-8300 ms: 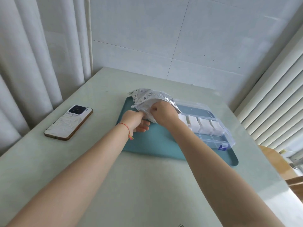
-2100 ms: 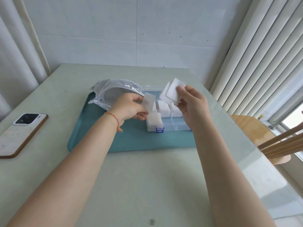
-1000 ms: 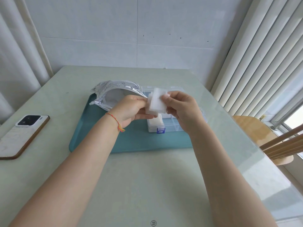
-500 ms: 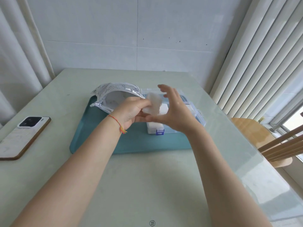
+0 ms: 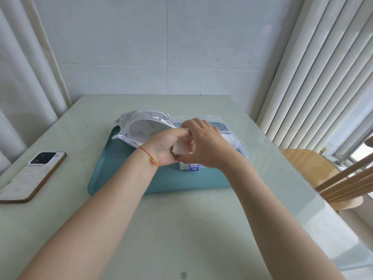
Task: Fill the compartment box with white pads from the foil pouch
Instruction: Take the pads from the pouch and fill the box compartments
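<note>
Hands hide compartment box (image 5: 234, 141); left hand (image 5: 164, 146), right hand (image 5: 203, 145) both grip white pads (image 5: 180, 149).

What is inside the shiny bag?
The bag gapes open, showing something pale and white inside, probably more pads. The left hand covers its near corner, so how many cannot be seen.

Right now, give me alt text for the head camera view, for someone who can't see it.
Two bare hands, left hand and right hand, together hold a white pad above a clear compartment box on a teal tray. An open foil pouch lies on the tray's left side, and a phone rests on the pale green table.
</note>
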Motion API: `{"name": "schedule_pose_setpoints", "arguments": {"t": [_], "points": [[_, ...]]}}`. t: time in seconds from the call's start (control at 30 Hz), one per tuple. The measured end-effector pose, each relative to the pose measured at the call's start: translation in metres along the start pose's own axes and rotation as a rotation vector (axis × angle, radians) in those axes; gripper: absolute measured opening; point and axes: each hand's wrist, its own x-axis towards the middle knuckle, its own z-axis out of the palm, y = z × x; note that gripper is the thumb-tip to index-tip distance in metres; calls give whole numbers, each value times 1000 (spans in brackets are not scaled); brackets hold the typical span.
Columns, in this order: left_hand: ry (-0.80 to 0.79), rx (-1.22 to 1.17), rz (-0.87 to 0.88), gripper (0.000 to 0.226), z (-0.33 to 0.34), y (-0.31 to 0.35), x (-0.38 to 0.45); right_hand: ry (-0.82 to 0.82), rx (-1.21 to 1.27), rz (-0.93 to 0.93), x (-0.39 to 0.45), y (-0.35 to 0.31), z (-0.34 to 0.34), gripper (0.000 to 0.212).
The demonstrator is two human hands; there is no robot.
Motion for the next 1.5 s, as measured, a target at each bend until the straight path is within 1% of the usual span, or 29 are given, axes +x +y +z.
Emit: {"name": "schedule_pose_setpoints", "arguments": {"t": [0.07, 0.17, 0.23, 0.27, 0.3, 0.37, 0.4, 0.47, 0.5, 0.57, 0.6, 0.67, 0.7, 0.73, 0.77, 0.8, 0.83, 0.87, 0.9, 0.93, 1.0, 1.07, 1.2, 1.4, 1.5], "points": [[-10, -4, 0, 19, 4, -1, 3, 21, -64, -15, -1, 5, -3, 68], [-28, 13, -14, 18, 9, -1, 4, -9, -59, -1, -4, 12, -9, 74], [-2, 63, -5, 15, 11, 0, 5, -63, 111, 58, -5, 17, -17, 75], [9, 101, 16, 10, 11, 1, 7, -83, 247, 99, -5, 19, -23, 69], [18, 136, 45, 7, 12, 2, 8, -108, 390, 149, -5, 22, -28, 57], [12, 212, 118, 26, 10, 3, 12, -185, 665, 248, -3, 27, -36, 32], [-4, 253, 144, 35, 10, 4, 14, -213, 777, 293, -2, 29, -37, 24], [-66, 336, 175, 42, 12, 5, 17, -217, 894, 345, 1, 35, -36, 19], [-108, 376, 182, 39, 14, 5, 18, -205, 896, 359, 3, 38, -34, 16], [-179, 448, 195, 16, 16, 3, 20, -204, 857, 385, 6, 42, -29, 16], [-205, 474, 197, 11, 17, 2, 21, -212, 853, 395, 6, 44, -27, 18], [-199, 475, 185, 19, 16, 0, 24, -192, 865, 407, 8, 49, -24, 22], [-151, 468, 181, 28, 16, -1, 25, -149, 857, 429, 9, 52, -23, 20], [-68, 481, 184, 39, 15, -1, 27, -88, 830, 458, 9, 56, -22, 14], [53, 527, 197, 47, 14, -1, 28, -26, 788, 485, 8, 60, -23, 7], [197, 605, 222, 46, 13, -2, 29, 20, 727, 505, 7, 64, -23, 5], [337, 705, 261, 37, 11, -2, 28, 36, 665, 516, 4, 68, -23, 6], [449, 826, 300, 25, 10, -3, 28, 15, 609, 517, 3, 71, -22, 7], [516, 959, 320, 16, 7, -3, 28, -32, 557, 514, 1, 73, -21, 7], [533, 1084, 317, 13, 5, -4, 27, -83, 505, 506, 0, 73, -19, 8], [476, 1274, 261, 13, 4, -7, 24, -139, 430, 508, 1, 74, -11, 7], [430, 1367, 230, 13, 2, -11, 25, -159, 379, 521, 2, 72, -5, 5], [438, 1382, 260, 13, 1, -14, 26, -210, 265, 551, 1, 66, -1, 22], [380, 1431, 252, 20, 1, -13, 26, -252, 121, 547, 7, 59, 8, 16], [278, 1485, 253, 25, 3, -11, 25, -273, 79, 550, 7, 61, 9, 16]]}}
